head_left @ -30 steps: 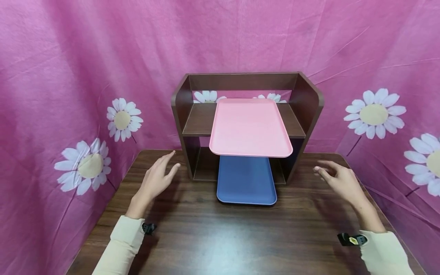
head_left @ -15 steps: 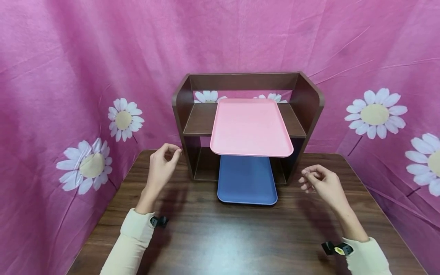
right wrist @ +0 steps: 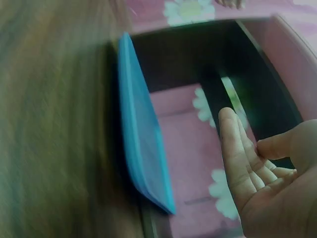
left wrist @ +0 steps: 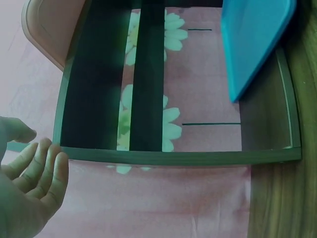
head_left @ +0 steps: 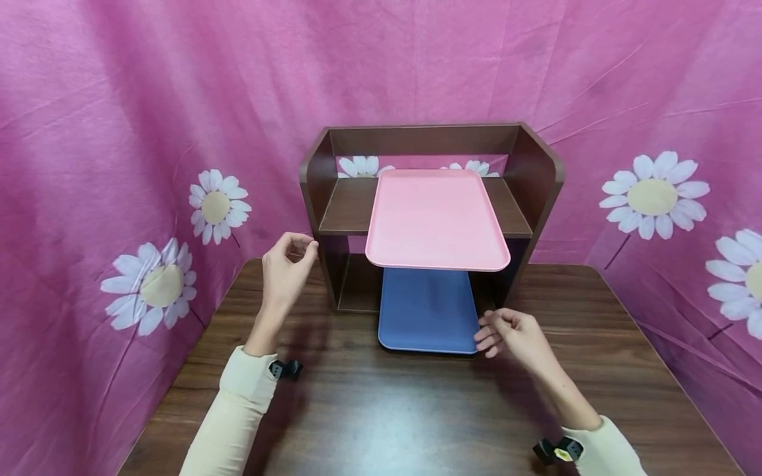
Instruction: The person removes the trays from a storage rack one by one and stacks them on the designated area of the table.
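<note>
A brown two-tier shelf (head_left: 351,198) holds a pink tray (head_left: 437,221) on its upper level, jutting out in front. Below it, a blue tray (head_left: 425,314) reaches from the lower level out over the table. My right hand (head_left: 513,336) is at the blue tray's right front corner, fingertips overlapping its edge in the head view; in the right wrist view its fingers (right wrist: 235,148) are loosely bent with nothing between them. Beside the shelf's left side panel hovers my left hand (head_left: 286,268), thumb apart from its relaxed fingers (left wrist: 37,168) and holding nothing.
The shelf stands near the back of a dark wooden table (head_left: 369,410). A pink curtain (head_left: 178,99) with large white daisies hangs behind and on both sides. A black strap device (head_left: 284,369) sits at the left cuff, another (head_left: 558,451) at the right.
My right hand has moved left and nearer, from the table's right side to the blue tray's corner. My left hand has moved slightly right and up, its fingers bending. Both trays stay put.
</note>
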Available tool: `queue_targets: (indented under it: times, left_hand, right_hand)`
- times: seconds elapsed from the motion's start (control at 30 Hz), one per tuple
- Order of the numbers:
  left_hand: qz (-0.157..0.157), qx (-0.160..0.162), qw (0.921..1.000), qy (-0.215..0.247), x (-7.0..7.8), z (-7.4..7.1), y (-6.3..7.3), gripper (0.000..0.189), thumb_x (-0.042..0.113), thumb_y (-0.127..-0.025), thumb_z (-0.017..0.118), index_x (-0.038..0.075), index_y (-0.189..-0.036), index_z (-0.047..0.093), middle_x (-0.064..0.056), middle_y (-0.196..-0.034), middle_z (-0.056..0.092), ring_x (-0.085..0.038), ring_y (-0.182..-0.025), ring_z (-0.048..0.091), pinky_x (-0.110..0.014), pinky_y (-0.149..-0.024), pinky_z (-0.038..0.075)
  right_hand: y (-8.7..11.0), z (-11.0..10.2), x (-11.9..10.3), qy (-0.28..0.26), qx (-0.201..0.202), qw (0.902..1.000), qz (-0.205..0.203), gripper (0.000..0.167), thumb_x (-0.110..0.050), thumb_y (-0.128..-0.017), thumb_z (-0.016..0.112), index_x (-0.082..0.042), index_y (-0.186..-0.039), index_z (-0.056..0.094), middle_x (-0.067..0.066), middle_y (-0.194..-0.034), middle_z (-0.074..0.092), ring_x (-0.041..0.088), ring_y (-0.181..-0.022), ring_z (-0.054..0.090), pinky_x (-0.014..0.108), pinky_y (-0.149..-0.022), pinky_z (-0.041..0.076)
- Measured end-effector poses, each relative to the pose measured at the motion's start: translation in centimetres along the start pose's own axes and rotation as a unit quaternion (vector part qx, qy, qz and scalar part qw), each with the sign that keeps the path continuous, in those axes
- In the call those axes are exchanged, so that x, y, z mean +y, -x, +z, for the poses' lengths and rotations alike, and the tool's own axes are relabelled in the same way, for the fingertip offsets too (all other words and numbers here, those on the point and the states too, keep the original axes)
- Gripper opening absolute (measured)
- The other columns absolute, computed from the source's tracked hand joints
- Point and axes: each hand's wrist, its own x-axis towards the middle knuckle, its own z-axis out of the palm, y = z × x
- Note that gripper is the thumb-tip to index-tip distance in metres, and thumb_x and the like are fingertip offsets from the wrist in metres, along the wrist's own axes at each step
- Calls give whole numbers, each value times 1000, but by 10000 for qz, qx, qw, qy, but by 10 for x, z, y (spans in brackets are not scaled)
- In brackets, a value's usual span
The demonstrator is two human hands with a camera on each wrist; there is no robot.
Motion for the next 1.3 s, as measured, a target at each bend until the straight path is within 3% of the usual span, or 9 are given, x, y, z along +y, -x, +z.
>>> queue_targets:
  times: [0.17, 0.3, 0.47, 0.7, 0.97, 1.17, 1.3]
  left_hand:
    - [-177, 135, 9995, 242, 1, 5, -5, 23, 10, -95, 79, -1, -113, 70, -17, -95, 74, -6, -80, 64, -13, -75, 53]
    - [-306, 139, 9984, 464, 2, 8, -10, 43, 16, -94, 83, -1, -128, 63, -15, -115, 69, -15, -97, 68, -24, -89, 59]
    - [-584, -206, 9948, 803, 1, 11, -15, 62, 23, -93, 86, 2, -144, 56, -15, -137, 66, -29, -124, 67, -41, -109, 56]
    - [-998, -729, 9830, 1356, -3, 17, -20, 75, 20, -94, 84, 5, -158, 48, -19, -156, 56, -28, -146, 55, -38, -121, 45]
    - [-1055, -980, 9793, 1424, -4, 25, -24, 77, 19, -95, 83, 7, -161, 46, -21, -154, 58, -25, -143, 56, -41, -122, 45]
    - [-1062, -895, 9797, 1444, -8, 32, -24, 69, 19, -96, 82, 7, -156, 51, -21, -143, 66, -24, -134, 61, -42, -116, 49]
    - [-1155, -804, 9803, 1387, -5, 35, -24, 64, 17, -98, 80, 7, -155, 53, -22, -141, 67, -26, -131, 63, -42, -114, 50]
  right_hand:
    - [0, 23, 10, -253, -243, 9985, 413, 39, -11, -112, 49, 26, -123, 55, 29, -95, 78, 20, -74, 79, 38, -65, 66]
    - [0, 39, 20, -542, -408, 9950, 727, 43, -15, -113, 51, 26, -123, 56, 32, -101, 77, 24, -81, 81, 38, -71, 67]
    - [3, 56, 33, -917, -633, 9875, 1117, 46, -17, -114, 49, 27, -125, 55, 33, -108, 76, 26, -90, 81, 38, -81, 66]
    - [9, 70, 45, -1502, -727, 9738, 1543, 55, -24, -114, 50, 27, -135, 48, 35, -117, 74, 27, -102, 79, 35, -90, 64]
    - [8, 81, 51, -2489, -449, 9496, 1851, 57, -22, -113, 51, 26, -141, 38, 34, -120, 73, 30, -106, 78, 39, -96, 63]
    - [9, 88, 55, -3132, -323, 9279, 1997, 48, -15, -114, 46, 23, -141, 33, 30, -121, 74, 29, -108, 77, 39, -100, 61]
    - [8, 92, 54, -3579, -183, 9113, 2025, 36, -9, -114, 43, 14, -139, 34, 35, -128, 69, 29, -110, 76, 38, -105, 58]
